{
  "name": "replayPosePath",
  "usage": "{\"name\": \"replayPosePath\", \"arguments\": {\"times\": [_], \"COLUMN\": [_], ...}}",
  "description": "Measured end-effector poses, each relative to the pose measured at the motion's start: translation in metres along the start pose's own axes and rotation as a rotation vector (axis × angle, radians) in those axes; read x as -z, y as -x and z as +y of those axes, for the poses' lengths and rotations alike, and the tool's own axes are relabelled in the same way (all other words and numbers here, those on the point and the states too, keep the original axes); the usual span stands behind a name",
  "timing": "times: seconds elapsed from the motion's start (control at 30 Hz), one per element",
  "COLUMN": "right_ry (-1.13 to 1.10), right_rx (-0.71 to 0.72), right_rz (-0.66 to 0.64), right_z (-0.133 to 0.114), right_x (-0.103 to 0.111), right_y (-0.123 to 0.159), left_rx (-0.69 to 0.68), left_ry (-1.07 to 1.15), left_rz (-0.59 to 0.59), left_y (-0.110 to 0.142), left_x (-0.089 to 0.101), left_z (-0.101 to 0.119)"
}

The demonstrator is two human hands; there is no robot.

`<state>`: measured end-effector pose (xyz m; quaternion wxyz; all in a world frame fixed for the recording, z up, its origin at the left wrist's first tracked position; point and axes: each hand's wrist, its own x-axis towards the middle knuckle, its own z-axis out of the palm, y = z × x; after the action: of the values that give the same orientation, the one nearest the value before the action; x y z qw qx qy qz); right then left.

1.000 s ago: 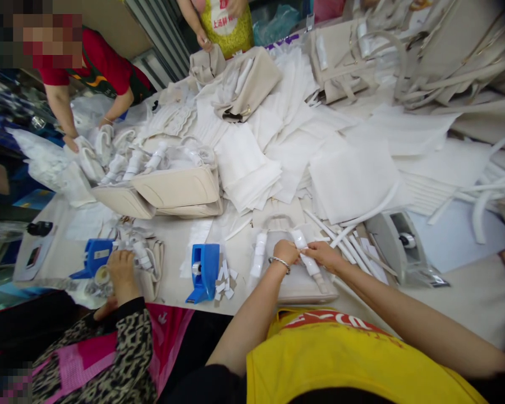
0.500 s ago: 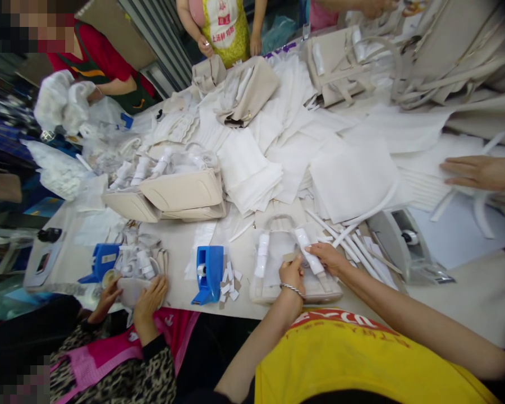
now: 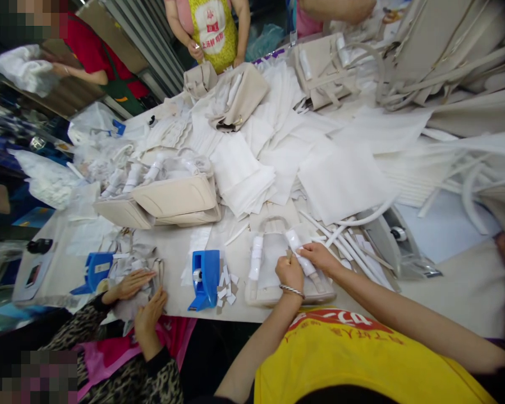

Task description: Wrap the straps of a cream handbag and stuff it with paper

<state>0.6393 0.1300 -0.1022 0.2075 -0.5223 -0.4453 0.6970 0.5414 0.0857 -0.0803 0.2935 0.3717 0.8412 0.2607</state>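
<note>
Pale beige handbag with white-wrapped straps lies flat at the table's near edge. Right hand grips the right-hand strap wrapping; left hand pinches a small brown-grey piece beside it. Blue plastic tape dispenser stands left of the bag.

Person in animal-print sleeves at seven o'clock, blue tape dispenser near that person at eight, person in red shirt holding white bundle at ten, person in yellow patterned apron at eleven, teal plastic at twelve
</note>
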Motion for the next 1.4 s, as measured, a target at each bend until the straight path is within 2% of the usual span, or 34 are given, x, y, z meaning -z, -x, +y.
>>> {"name": "replayPosePath", "arguments": {"times": [0.13, 0.23, 0.33, 0.47, 0.6, 0.77, 0.93, 1.1, 1.4], "right_ry": [0.129, 0.232, 0.312, 0.36, 0.444, 0.587, 0.563, 0.439, 0.262], "right_rx": [0.033, 0.054, 0.07, -0.037, -0.092, -0.025, -0.05, -0.101, -0.099], "right_rz": [0.014, 0.061, 0.101, 0.059, 0.0, 0.041, 0.063, 0.059, 0.102], "right_z": [0.004, 0.002, -0.004, -0.014, -0.025, -0.029, -0.022, -0.021, -0.02], "right_x": [0.001, 0.0, 0.0, 0.007, 0.015, 0.01, 0.008, 0.012, 0.014], "right_y": [-0.002, -0.002, -0.001, -0.002, -0.007, -0.01, -0.013, -0.011, -0.004], "left_rx": [0.039, -0.022, -0.146, -0.296, -0.351, -0.391, -0.428, -0.48, -0.636], "left_ry": [0.06, -0.074, -0.312, -0.51, -0.603, -0.69, -0.728, -0.73, -0.688], "left_rz": [-0.079, -0.098, -0.068, -0.034, -0.024, 0.017, 0.054, 0.09, 0.163], "left_y": [0.0, -0.001, -0.001, 0.002, 0.005, 0.006, 0.009, 0.014, 0.018], "left_x": [-0.002, 0.0, 0.003, 0.004, 0.002, -0.002, -0.008, -0.012, -0.012], "left_z": [-0.004, -0.003, 0.003, 0.011, 0.016, 0.014, 0.01, 0.008, 0.002]}}
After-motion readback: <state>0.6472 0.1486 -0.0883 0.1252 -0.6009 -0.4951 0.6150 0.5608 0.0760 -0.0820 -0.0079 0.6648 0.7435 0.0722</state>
